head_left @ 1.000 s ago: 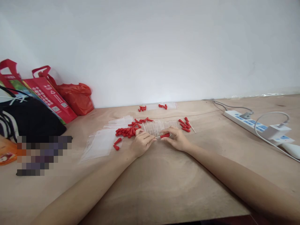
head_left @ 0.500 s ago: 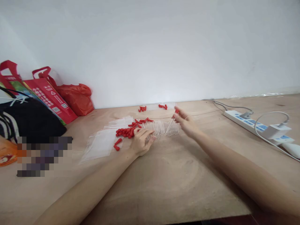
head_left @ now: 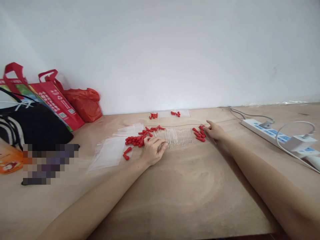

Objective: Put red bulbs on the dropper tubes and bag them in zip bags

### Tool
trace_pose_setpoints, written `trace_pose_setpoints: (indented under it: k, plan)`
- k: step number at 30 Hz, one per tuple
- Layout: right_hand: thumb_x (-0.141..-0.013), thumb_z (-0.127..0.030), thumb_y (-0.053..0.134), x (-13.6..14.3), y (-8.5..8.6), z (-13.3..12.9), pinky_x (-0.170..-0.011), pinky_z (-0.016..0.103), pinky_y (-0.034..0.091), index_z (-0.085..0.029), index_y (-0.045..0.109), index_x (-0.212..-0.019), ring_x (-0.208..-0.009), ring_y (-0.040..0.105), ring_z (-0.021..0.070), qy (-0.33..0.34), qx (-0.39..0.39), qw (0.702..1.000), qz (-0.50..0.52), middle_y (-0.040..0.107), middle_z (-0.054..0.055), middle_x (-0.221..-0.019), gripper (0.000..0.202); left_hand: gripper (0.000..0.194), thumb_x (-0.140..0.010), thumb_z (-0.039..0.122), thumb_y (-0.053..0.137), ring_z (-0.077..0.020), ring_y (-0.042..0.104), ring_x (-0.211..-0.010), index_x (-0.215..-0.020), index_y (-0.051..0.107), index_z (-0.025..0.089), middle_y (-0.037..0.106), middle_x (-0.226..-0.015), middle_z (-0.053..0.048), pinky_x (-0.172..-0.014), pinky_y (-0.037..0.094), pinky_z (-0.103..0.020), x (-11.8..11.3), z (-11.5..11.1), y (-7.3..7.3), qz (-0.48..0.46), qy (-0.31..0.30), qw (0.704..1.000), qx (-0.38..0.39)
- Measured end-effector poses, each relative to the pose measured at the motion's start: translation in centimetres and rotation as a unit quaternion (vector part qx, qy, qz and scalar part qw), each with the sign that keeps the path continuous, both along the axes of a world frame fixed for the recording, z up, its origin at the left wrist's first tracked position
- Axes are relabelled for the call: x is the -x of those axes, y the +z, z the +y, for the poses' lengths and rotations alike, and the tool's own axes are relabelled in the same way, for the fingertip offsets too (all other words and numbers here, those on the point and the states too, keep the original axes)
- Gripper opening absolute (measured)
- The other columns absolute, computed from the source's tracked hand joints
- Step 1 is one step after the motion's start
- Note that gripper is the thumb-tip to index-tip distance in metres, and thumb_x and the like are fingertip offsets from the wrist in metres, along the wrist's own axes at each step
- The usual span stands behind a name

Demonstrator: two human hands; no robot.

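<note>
Clear thin tubes (head_left: 183, 136) lie side by side in a row at the middle of the table. My left hand (head_left: 152, 150) rests at the row's left end, its fingers curled and its thumb close to the index fingertip; whatever is between them cannot be made out. Beside it lies a heap of red rubber bulbs (head_left: 135, 140). My right hand (head_left: 214, 131) is down on the table past the right end of the tubes, fingers apart, the index finger stretched out. Its fingertips touch the edge of a smaller group of red bulbs (head_left: 199, 134).
Clear plastic zip bags (head_left: 107, 153) lie left of the heap. Near the wall, another clear bag (head_left: 163, 114) has red bulbs around it. A white power strip (head_left: 265, 131) with cables stands at right. Shopping bags (head_left: 56, 100) and a black bag (head_left: 37, 126) stand at left.
My right hand has moved right and down, away from the tube row. The tube with a red bulb it held no longer shows in it. Red bulbs now show beside it. My left hand stays.
</note>
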State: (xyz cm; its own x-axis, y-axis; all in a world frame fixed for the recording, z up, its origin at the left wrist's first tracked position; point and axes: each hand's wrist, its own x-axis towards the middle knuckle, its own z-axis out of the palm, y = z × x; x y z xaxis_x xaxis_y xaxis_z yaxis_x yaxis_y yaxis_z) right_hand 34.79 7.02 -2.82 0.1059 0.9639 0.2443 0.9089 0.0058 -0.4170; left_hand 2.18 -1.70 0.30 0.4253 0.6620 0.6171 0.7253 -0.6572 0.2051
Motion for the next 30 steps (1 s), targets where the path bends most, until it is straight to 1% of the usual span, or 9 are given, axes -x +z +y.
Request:
trace_pose_setpoints:
  k: [5, 10, 12, 14, 16, 18, 21, 24, 30]
  plan:
    - [-0.079, -0.043, 0.043, 0.0, -0.1, -0.2, -0.067, 0.030, 0.040, -0.007, 0.046, -0.119, -0.081, 0.059, 0.0244, -0.039, -0.031, 0.999, 0.016, 0.065, 0.013, -0.083, 0.055, 0.017, -0.083, 0.027, 0.045, -0.0172, 0.057, -0.080, -0.081, 0.060, 0.019, 0.067, -0.084, -0.002, -0.080, 0.026, -0.038, 0.0, 0.0, 0.0, 0.002, 0.007, 1.000, 0.004]
    - [-0.078, -0.040, 0.043, 0.3, 0.4, -1.5, -0.061, 0.027, 0.039, -0.014, 0.060, -0.096, -0.070, 0.058, 0.0188, -0.050, -0.077, 0.995, 0.035, 0.063, 0.008, -0.075, 0.036, 0.017, -0.083, 0.026, 0.045, -0.0176, 0.056, -0.080, -0.080, 0.060, 0.019, 0.066, -0.082, -0.002, -0.079, 0.026, -0.038, 0.0, -0.1, 0.0, -0.002, 0.008, 1.000, -0.001]
    - [-0.076, -0.044, 0.045, 0.7, 0.9, -2.4, -0.057, 0.026, 0.037, -0.016, 0.062, -0.085, -0.063, 0.055, 0.0166, -0.026, -0.093, 0.994, 0.048, 0.061, 0.005, -0.068, 0.034, 0.016, -0.083, 0.027, 0.046, -0.0180, 0.055, -0.080, -0.079, 0.060, 0.020, 0.066, -0.081, -0.002, -0.079, 0.026, -0.039, 0.0, 0.0, 0.0, -0.001, 0.016, 1.000, -0.011]
    - [-0.072, -0.050, 0.049, 1.2, 1.5, -3.2, -0.055, 0.025, 0.036, -0.018, 0.062, -0.073, -0.059, 0.053, 0.0149, 0.042, -0.089, 0.994, 0.046, 0.059, 0.003, -0.064, 0.035, 0.014, -0.081, 0.027, 0.048, -0.0193, 0.054, -0.080, -0.080, 0.059, 0.020, 0.064, -0.081, -0.002, -0.078, 0.026, -0.040, 0.2, 0.2, -0.2, 0.002, 0.041, 0.999, -0.026]
    - [-0.067, -0.054, 0.053, 1.8, 2.2, -4.0, -0.057, 0.025, 0.035, -0.019, 0.060, -0.064, -0.060, 0.052, 0.0143, 0.119, -0.075, 0.990, 0.015, 0.057, 0.002, -0.062, 0.037, 0.011, -0.077, 0.028, 0.052, -0.0216, 0.052, -0.083, -0.082, 0.058, 0.020, 0.063, -0.082, -0.004, -0.077, 0.027, -0.041, 0.5, 0.4, -0.3, 0.007, 0.077, 0.996, -0.040]
    - [-0.063, -0.057, 0.056, 2.3, 2.6, -4.6, -0.061, 0.027, 0.034, -0.020, 0.060, -0.060, -0.065, 0.053, 0.0158, 0.156, -0.071, 0.985, -0.034, 0.057, 0.001, -0.063, 0.038, 0.013, -0.073, 0.029, 0.055, -0.0236, 0.050, -0.085, -0.083, 0.057, 0.020, 0.061, -0.084, -0.005, -0.076, 0.028, -0.041, 0.8, 0.7, -0.5, 0.012, 0.110, 0.993, -0.046]
    - [-0.060, -0.059, 0.058, 2.6, 2.8, -5.0, -0.066, 0.030, 0.033, -0.022, 0.061, -0.062, -0.074, 0.054, 0.0190, 0.158, -0.069, 0.981, -0.091, 0.059, 0.001, -0.067, 0.037, 0.014, -0.071, 0.030, 0.058, -0.0246, 0.048, -0.085, -0.081, 0.055, 0.020, 0.059, -0.083, -0.005, -0.075, 0.029, -0.041, 1.1, 0.9, -0.6, 0.019, 0.136, 0.990, -0.035]
    - [-0.064, -0.055, 0.056, 2.6, 2.8, -5.0, -0.067, 0.030, 0.032, -0.023, 0.061, -0.063, -0.074, 0.054, 0.0190, 0.156, -0.050, 0.981, -0.107, 0.061, 0.001, -0.069, 0.032, 0.012, -0.072, 0.032, 0.057, -0.0247, 0.047, -0.084, -0.076, 0.057, 0.020, 0.057, -0.082, -0.005, -0.074, 0.029, -0.042, 1.1, 0.8, -0.7, 0.029, 0.141, 0.989, -0.030]
    - [-0.070, -0.043, 0.055, 3.4, 3.1, -4.9, -0.061, 0.027, 0.033, -0.020, 0.059, -0.057, -0.061, 0.051, 0.0146, 0.187, -0.072, 0.978, -0.061, 0.058, 0.000, -0.059, 0.026, 0.014, -0.072, 0.034, 0.056, -0.0251, 0.047, -0.087, -0.074, 0.059, 0.020, 0.058, -0.088, -0.006, -0.075, 0.029, -0.043, 0.3, 1.4, 0.0, 0.036, 0.177, 0.984, 0.000]
